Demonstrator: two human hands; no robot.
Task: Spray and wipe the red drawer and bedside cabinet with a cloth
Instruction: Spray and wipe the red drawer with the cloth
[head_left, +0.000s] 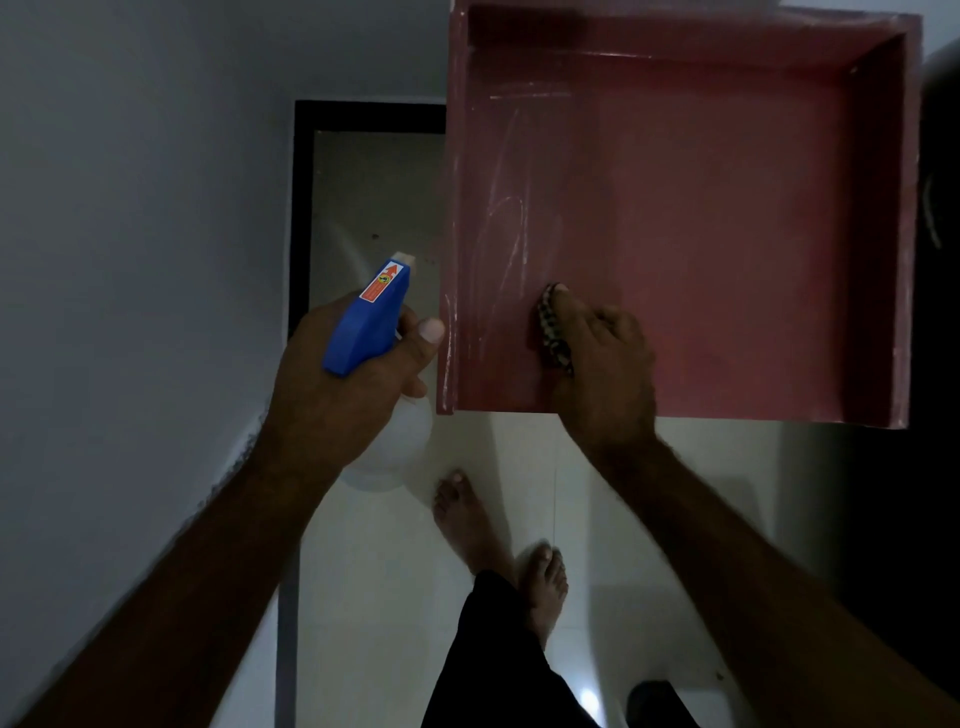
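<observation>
The red drawer (701, 218) stands pulled out, its open box seen from above, with pale wet streaks on its left floor. My right hand (602, 358) reaches over the front edge and presses a small dark patterned cloth (550, 325) against the drawer floor near the front left. Most of the cloth is hidden under the fingers. My left hand (358, 384) grips a spray bottle (369, 317) with a blue trigger head and white body, held just left of the drawer, nozzle pointing up and away.
A grey wall (130, 208) runs along the left. A black-framed panel (363, 197) leans behind the bottle. White floor tiles (363, 597) lie below, with my bare feet (498, 540) under the drawer's front. Dark furniture (935, 260) stands on the right.
</observation>
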